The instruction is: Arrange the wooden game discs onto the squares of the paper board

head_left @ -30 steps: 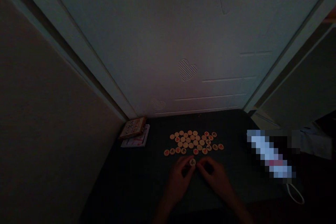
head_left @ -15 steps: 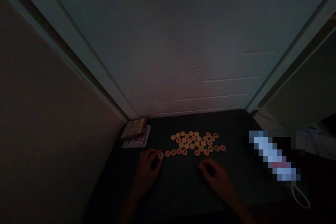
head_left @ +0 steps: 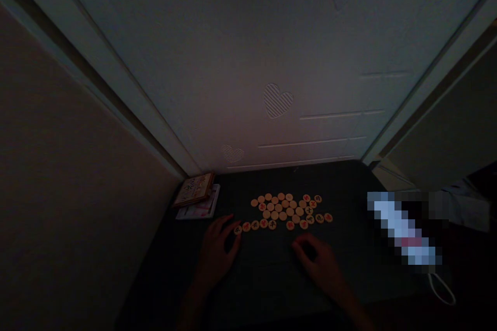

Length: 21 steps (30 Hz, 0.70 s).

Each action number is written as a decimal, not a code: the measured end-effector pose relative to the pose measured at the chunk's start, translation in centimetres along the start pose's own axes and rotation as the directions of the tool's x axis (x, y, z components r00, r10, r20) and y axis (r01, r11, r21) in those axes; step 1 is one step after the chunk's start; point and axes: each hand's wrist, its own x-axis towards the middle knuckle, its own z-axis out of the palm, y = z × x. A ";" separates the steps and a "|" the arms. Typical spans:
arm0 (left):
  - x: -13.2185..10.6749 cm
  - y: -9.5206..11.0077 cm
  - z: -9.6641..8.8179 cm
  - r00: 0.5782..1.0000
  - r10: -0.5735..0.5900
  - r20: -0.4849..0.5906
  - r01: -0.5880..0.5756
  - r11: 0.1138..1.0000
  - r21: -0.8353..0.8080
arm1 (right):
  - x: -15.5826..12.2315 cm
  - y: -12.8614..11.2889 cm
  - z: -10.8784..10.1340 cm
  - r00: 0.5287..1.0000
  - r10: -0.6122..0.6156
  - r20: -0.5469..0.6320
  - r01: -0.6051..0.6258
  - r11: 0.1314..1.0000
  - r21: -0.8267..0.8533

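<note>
Round wooden Chinese chess pieces lie in a loose cluster on the dark table. Most in the middle are blank side up; several around the right side and along the near edge show red or black characters. My left hand is at the left end of the near row, thumb and index finger closed about the edges of a black-marked Chinese chess piece. Its middle finger stretches past the piece. Just below the near row, my right hand is curled, thumb and index fingertips together. Whatever is in them, if anything, is hidden.
At the table's back left, a wooden box rests on a pale flat booklet or case. A blurred-out bright object with a white cord loop is at the right. A pale panel with heart shapes rises behind the dark table.
The view has shifted slightly. My left middle finger has stretched out a little, away from the index finger. My right hand and the pieces look unmoved.
</note>
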 end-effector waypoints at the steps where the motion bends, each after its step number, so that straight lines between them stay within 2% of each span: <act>1: 0.0 0.0 0.0 1.000 0.002 -0.003 -0.002 1.000 -0.003 | 0.0 -0.1 0.0 1.000 -0.001 -0.001 0.001 1.000 0.004; 5: 0.1 0.0 0.1 1.000 -0.008 -0.017 0.008 1.000 -0.019 | 0.1 -0.2 0.0 1.000 -0.008 -0.002 0.008 1.000 0.012; 12: 0.0 -0.1 0.1 0.999 -0.022 -0.035 0.021 0.999 -0.046 | 0.3 -0.4 0.0 0.994 0.000 -0.110 0.002 1.000 0.023; 16: 0.0 0.0 -0.1 0.999 -0.033 -0.026 0.031 0.997 -0.073 | 0.3 -0.4 0.0 0.993 -0.007 -0.121 0.010 1.000 0.021; 21: 1.4 0.4 -0.8 0.998 -0.055 0.005 0.055 0.985 -0.166 | 0.3 0.0 0.1 0.992 -0.020 -0.121 0.022 1.000 0.008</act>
